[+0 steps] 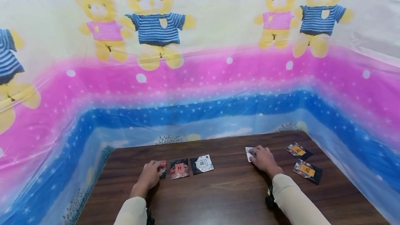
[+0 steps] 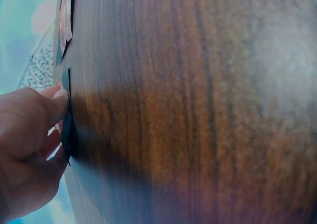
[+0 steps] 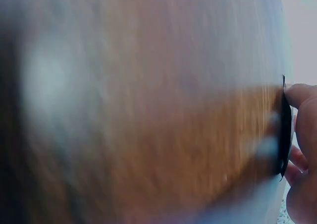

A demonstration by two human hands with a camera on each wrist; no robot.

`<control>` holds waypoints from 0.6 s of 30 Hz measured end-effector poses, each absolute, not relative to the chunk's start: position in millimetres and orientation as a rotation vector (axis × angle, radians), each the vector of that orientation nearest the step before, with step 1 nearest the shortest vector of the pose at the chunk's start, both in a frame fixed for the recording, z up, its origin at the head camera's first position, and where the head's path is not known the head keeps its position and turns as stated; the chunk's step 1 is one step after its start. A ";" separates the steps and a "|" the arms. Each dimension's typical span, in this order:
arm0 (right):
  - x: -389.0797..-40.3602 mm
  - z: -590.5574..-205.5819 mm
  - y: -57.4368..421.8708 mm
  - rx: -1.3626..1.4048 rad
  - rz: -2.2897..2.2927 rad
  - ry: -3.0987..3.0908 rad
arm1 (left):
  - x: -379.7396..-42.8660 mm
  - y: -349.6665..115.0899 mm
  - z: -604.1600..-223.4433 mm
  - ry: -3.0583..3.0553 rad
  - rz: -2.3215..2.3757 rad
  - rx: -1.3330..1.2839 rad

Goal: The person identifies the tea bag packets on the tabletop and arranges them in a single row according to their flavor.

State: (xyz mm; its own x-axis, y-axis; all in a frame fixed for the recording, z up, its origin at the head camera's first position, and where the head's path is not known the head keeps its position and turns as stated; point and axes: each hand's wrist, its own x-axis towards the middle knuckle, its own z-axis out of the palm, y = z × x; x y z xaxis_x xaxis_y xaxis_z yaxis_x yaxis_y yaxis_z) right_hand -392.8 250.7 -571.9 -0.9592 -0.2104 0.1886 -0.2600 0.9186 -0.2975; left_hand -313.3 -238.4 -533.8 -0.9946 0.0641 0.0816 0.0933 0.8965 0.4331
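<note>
At the left of the row, my left hand grips a red and black sachet, largely covered by the fingers. The left wrist view shows that sachet edge-on as a dark strip, thumb and fingers at its sides. Right of it lie another red and black sachet and a black and white sachet. Farther right, my right hand holds a white-patterned sachet, partly hidden under the fingers. From the right wrist its dark edge shows close over the table, thumb at one end.
Two black sachets with orange labels, a far one and a nearer one, lie at the right of the brown wooden table. A printed bear curtain hangs around the table's back and sides.
</note>
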 end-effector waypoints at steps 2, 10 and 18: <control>-391.6 -571.3 246.4 0.373 0.484 -2.929 | -313.1 -238.3 -533.2 -2.992 -0.684 -0.131; -386.1 -572.0 226.8 0.392 0.496 -2.927 | -312.6 -237.3 -533.1 -3.008 -0.670 -0.127; -383.4 -571.3 209.7 0.414 0.512 -2.926 | -314.7 -237.8 -537.0 -2.991 -0.649 -0.141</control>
